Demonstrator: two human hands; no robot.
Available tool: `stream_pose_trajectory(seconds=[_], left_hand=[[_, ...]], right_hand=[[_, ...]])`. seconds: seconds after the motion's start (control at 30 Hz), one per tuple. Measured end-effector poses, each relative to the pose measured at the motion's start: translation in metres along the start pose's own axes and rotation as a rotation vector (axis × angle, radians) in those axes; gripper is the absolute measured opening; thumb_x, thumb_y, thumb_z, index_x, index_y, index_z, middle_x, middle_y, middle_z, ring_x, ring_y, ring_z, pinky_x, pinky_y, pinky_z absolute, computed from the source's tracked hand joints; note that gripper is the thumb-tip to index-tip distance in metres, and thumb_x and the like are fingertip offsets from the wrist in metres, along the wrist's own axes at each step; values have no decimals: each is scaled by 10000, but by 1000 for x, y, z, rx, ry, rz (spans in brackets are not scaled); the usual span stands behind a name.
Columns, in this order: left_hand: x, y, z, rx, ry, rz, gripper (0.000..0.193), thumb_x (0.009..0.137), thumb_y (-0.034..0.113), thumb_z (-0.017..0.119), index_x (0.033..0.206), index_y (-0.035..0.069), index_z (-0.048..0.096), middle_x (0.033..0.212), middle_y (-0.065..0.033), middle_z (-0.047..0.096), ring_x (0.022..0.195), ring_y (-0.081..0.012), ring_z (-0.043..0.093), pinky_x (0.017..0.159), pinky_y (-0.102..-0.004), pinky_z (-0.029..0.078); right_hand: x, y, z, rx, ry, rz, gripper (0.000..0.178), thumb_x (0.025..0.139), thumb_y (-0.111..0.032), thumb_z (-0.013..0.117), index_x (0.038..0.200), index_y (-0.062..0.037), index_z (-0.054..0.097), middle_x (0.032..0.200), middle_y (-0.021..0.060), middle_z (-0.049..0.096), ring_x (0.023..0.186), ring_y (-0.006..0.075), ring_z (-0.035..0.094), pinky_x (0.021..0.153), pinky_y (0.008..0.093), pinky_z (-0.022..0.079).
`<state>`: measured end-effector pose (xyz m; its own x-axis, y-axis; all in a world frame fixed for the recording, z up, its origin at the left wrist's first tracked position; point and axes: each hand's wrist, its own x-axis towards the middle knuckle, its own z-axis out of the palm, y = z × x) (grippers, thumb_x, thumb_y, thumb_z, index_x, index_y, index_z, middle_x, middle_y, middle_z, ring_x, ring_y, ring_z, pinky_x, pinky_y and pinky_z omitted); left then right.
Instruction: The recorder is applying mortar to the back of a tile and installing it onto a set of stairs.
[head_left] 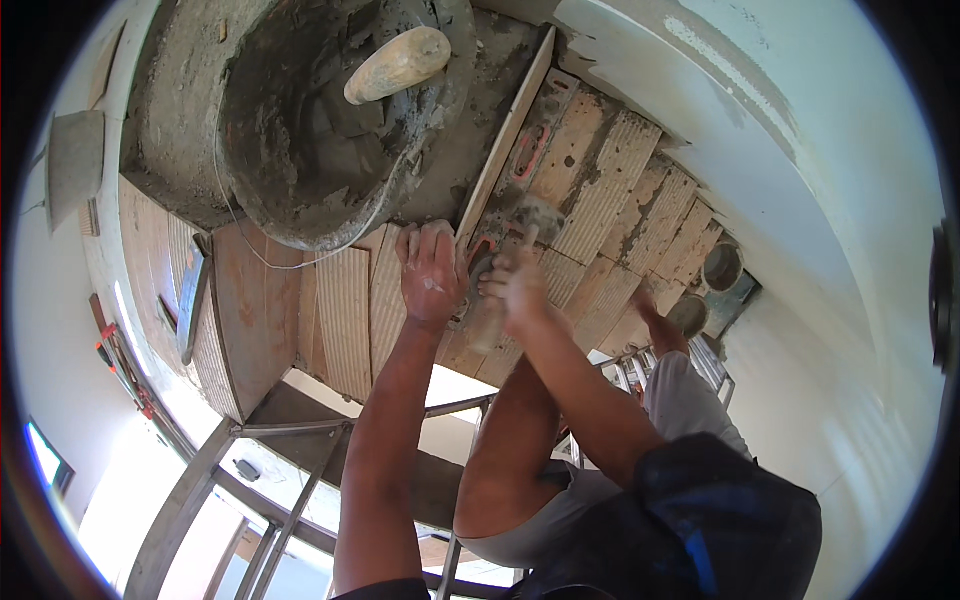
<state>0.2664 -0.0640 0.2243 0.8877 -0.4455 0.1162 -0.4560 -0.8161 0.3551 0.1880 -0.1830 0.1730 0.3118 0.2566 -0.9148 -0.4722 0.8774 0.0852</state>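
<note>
A long narrow wood-look plank (507,135) stands on edge along the mortar-covered ledge. Against its lower end rests my left hand (432,275), dusty, its fingers bent over the edge; the exact contact is partly hidden. A grey spirit level (508,190) with orange-rimmed slots runs along the plank's right side. My right hand (518,288), smeared by motion, is closed round the handle of a mallet (540,218). The mallet's pale head is beside the level, and its handle end shows blurred below the hand.
A large mortar tub (235,150) with a wire handle stands on the ledge, a pale rounded tool handle (400,65) sticking out. Ribbed wood-look tiles (610,185) lie around. My bare foot (660,325) is near two round containers (722,266). Metal frames (290,510) and a ladder (710,365) stand below.
</note>
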Motion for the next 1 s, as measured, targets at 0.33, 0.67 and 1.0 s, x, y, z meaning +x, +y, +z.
stream_pose_trajectory(seconds=[0.33, 0.67, 1.0], left_hand=[[-2, -2, -1, -12, -6, -15, 242, 836, 131, 701, 1001, -3, 586, 1047, -194, 595, 1002, -415, 559, 1020, -558, 396], [-5, -7, -1, 19, -9, -17, 292, 811, 136, 699, 1044, -6, 594, 1091, -190, 600, 1049, -423, 559, 1034, -566, 382], [-12, -8, 0, 9, -22, -53, 239, 811, 112, 717, 1003, 35, 597, 1081, -148, 608, 1035, -383, 572, 1027, -529, 380]], right_hand=[[-18, -20, 14, 2, 96, -105, 477, 1052, -596, 356, 905, -150, 435, 615, 13, 437, 464, 175, 403, 428, 365, 379], [-8, -27, 12, 41, 117, -137, 494, 1040, -581, 382, 951, -104, 474, 682, 63, 521, 470, 213, 446, 428, 420, 412], [-34, -30, -17, -87, -103, -23, 467, 1062, -572, 337, 999, -138, 496, 666, 29, 488, 485, 164, 434, 464, 346, 387]])
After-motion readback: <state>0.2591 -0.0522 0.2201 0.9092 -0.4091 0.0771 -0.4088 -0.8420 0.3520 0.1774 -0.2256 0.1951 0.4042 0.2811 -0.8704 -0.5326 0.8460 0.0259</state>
